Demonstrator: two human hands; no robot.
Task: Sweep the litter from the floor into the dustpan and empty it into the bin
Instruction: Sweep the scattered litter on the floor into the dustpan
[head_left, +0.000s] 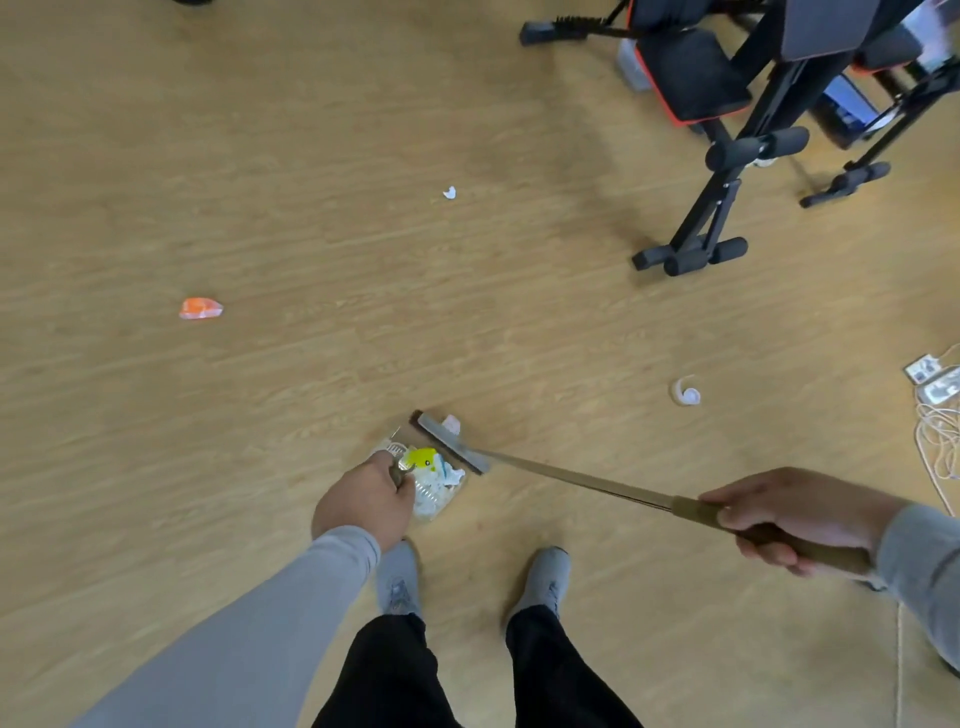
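Your left hand (363, 501) curls around the upright handle (399, 472) of the dustpan (441, 506), which sits on the wooden floor (311, 234) just ahead of your grey shoes (397, 579). The pan already holds a heap of white scraps and a yellow wrapper (422, 458). Your right hand (800, 519) grips the long handle of the broom (597, 480), fingers wrapped round the brown grip; the broom head (451, 441) lies at the far edge of the pan with a pinkish scrap (451, 423) just beyond it. More litter lies loose on the floor: an orange wrapper (200, 308) well off to the left, a small white scrap (450, 193) farther ahead, and a curled white strip (687, 392) to the right. Black exercise equipment (727, 156) stands at the upper right, and white cables (937, 441) lie at the right edge
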